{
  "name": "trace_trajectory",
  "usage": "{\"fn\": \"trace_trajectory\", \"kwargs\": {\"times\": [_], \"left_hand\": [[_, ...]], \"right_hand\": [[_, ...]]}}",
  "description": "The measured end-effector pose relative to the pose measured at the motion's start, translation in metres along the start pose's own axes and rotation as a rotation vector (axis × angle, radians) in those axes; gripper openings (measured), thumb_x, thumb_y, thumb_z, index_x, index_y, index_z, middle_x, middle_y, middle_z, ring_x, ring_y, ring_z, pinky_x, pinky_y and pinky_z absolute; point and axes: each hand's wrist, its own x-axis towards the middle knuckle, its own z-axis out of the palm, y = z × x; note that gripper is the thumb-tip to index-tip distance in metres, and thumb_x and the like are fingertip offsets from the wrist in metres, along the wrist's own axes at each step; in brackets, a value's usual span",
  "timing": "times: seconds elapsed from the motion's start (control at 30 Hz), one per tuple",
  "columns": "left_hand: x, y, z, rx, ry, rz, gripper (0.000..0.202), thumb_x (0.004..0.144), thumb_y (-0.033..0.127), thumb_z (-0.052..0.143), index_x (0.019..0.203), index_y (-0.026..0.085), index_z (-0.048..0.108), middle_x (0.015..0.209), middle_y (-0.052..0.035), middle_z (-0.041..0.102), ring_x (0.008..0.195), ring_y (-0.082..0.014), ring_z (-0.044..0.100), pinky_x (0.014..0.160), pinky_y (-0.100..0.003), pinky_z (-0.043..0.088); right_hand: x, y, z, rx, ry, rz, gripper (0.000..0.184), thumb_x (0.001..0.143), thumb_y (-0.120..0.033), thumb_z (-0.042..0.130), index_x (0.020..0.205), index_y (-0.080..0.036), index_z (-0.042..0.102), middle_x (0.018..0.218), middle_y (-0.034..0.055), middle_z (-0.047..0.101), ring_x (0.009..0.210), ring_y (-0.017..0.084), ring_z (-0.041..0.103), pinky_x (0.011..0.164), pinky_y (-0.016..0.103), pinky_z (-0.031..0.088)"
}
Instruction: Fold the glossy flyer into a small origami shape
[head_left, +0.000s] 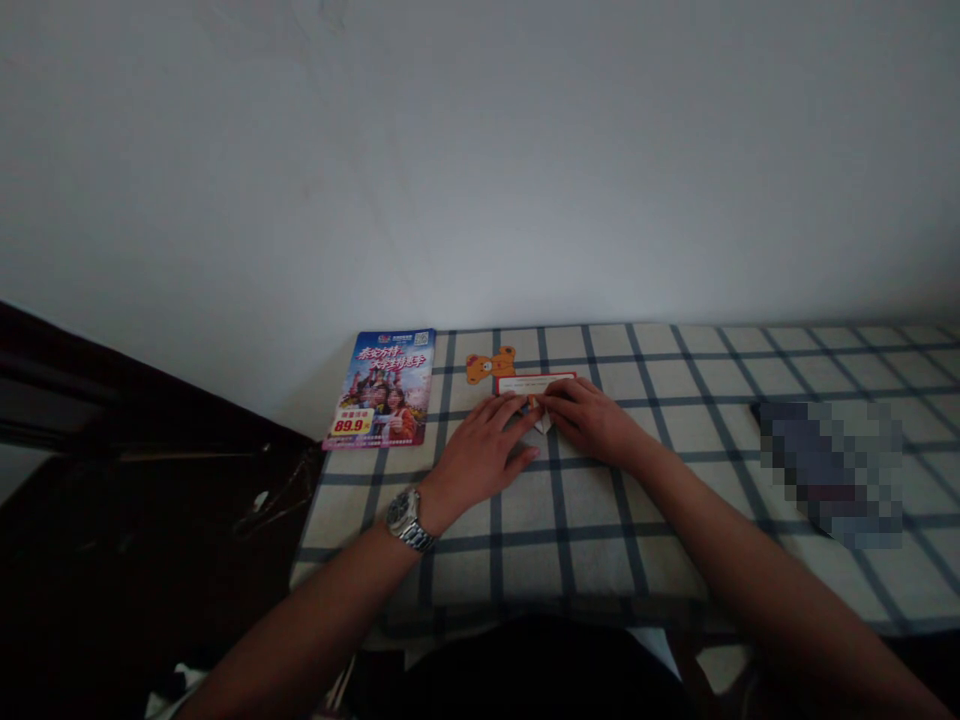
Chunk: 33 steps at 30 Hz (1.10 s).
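A folded sheet of paper (536, 384), white with a red border, lies on the checked tablecloth, mostly covered by both hands. Its pale pointed lower end (543, 424) shows between them. My left hand (484, 445), with a metal watch on its wrist, lies palm down over the paper's left side, fingers stretched out and thumb apart. From the right, my right hand (589, 420) has its bent fingers pressed together on the paper, close to the left fingertips. What sits under the fingertips is partly hidden.
An orange bear-shaped cutout (491, 366) lies just beyond the paper. A colourful printed flyer (382, 390) is at the table's left edge. On the right is a dark, pixelated flat object (814, 465). A plain wall (480, 170) borders the far edge of the checked tablecloth (517, 540).
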Motion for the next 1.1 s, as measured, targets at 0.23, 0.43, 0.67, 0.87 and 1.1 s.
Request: {"fn": "trace_trajectory", "kwargs": {"times": [0.23, 0.43, 0.67, 0.87, 1.1], "left_hand": [[0.001, -0.002, 0.000, 0.012, -0.015, 0.013, 0.056, 0.107, 0.045, 0.052, 0.158, 0.026, 0.042, 0.159, -0.0098, 0.048, 0.149, -0.0299, 0.042, 0.128, -0.053, 0.030], [0.001, -0.005, -0.003, -0.007, -0.033, 0.030, 0.056, 0.108, 0.047, 0.050, 0.159, 0.026, 0.040, 0.160, -0.0104, 0.048, 0.151, -0.0295, 0.041, 0.129, -0.054, 0.028], [-0.004, -0.016, -0.009, -0.012, -0.063, 0.142, 0.047, 0.108, 0.046, 0.051, 0.149, 0.023, 0.052, 0.161, -0.0116, 0.045, 0.155, -0.0291, 0.037, 0.132, -0.053, 0.024], [-0.007, -0.021, -0.009, -0.015, -0.076, 0.159, 0.055, 0.107, 0.053, 0.051, 0.155, 0.026, 0.047, 0.169, -0.0109, 0.034, 0.160, -0.0288, 0.027, 0.132, -0.052, 0.024], [-0.008, -0.021, -0.007, -0.003, -0.085, 0.156, 0.058, 0.105, 0.053, 0.054, 0.156, 0.027, 0.047, 0.170, -0.0098, 0.034, 0.160, -0.0281, 0.028, 0.132, -0.051, 0.024]], "right_hand": [[0.000, 0.000, 0.001, -0.063, -0.019, 0.021, 0.034, 0.102, -0.018, 0.055, 0.133, -0.022, 0.069, 0.120, 0.0138, 0.067, 0.116, 0.030, 0.062, 0.107, 0.053, 0.055], [0.000, 0.001, 0.000, -0.059, -0.014, 0.011, 0.035, 0.102, -0.019, 0.054, 0.134, -0.023, 0.068, 0.122, 0.0131, 0.066, 0.116, 0.030, 0.061, 0.105, 0.052, 0.055], [-0.001, 0.003, 0.001, -0.065, -0.001, -0.005, 0.036, 0.103, -0.019, 0.053, 0.136, -0.020, 0.068, 0.124, 0.0140, 0.066, 0.116, 0.030, 0.060, 0.107, 0.052, 0.054], [-0.002, 0.003, 0.001, -0.055, 0.000, -0.004, 0.036, 0.103, -0.020, 0.054, 0.136, -0.020, 0.068, 0.123, 0.0140, 0.066, 0.116, 0.030, 0.060, 0.108, 0.051, 0.053], [-0.001, 0.001, -0.001, -0.034, 0.005, -0.003, 0.036, 0.102, -0.019, 0.056, 0.135, -0.019, 0.069, 0.123, 0.0140, 0.066, 0.116, 0.029, 0.060, 0.106, 0.050, 0.055]]}}
